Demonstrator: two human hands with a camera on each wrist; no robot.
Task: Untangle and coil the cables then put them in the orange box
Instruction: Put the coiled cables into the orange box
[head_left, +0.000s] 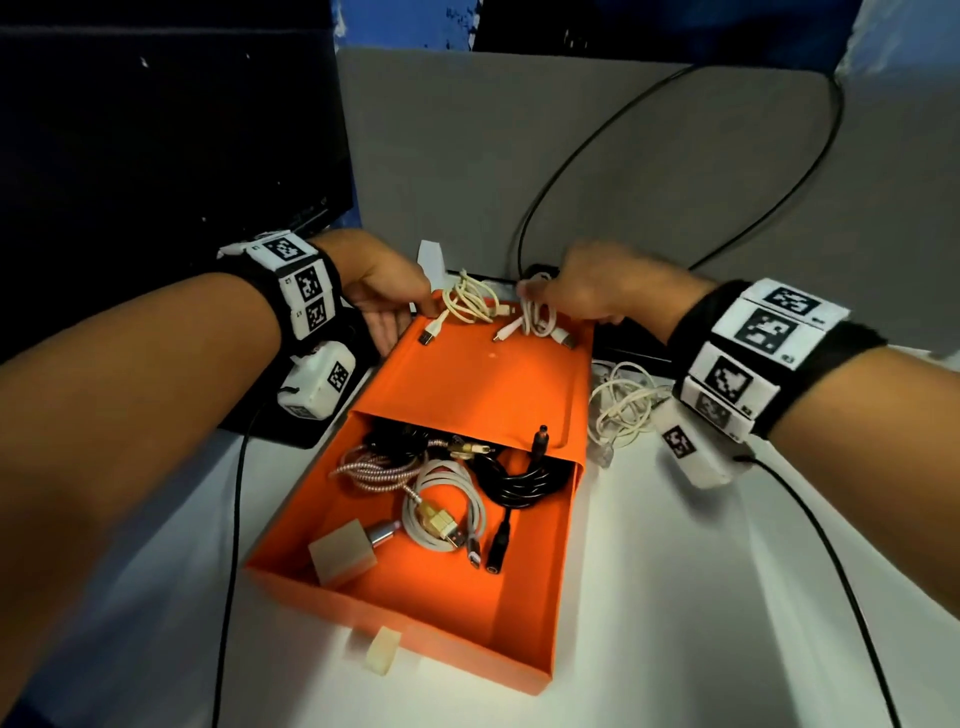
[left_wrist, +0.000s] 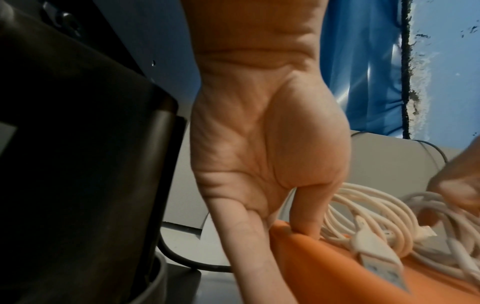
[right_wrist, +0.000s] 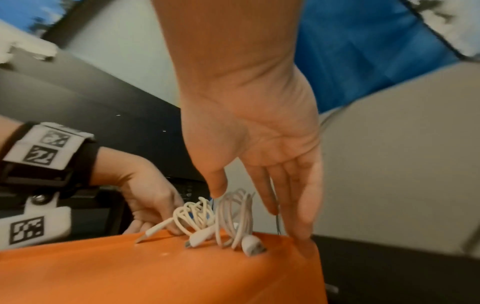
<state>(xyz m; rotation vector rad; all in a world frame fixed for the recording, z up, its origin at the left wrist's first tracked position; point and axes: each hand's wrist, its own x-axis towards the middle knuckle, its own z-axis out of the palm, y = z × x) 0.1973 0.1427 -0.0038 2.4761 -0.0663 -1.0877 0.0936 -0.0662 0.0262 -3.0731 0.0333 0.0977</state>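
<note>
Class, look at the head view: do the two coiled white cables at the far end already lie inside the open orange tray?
No: both white coils sit on the orange sleeve, not in the open tray.

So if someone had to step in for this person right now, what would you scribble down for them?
Left hand: grips the far left corner of the orange box sleeve.
Right hand: fingers straight, at the white coil.
On the sleeve: cream coil and the white coil.
Done: braided, white and black cables coiled in the open tray.
Left: move both sleeve coils into the tray; untangle and coil the white bundle on the table, right of the box.
</note>
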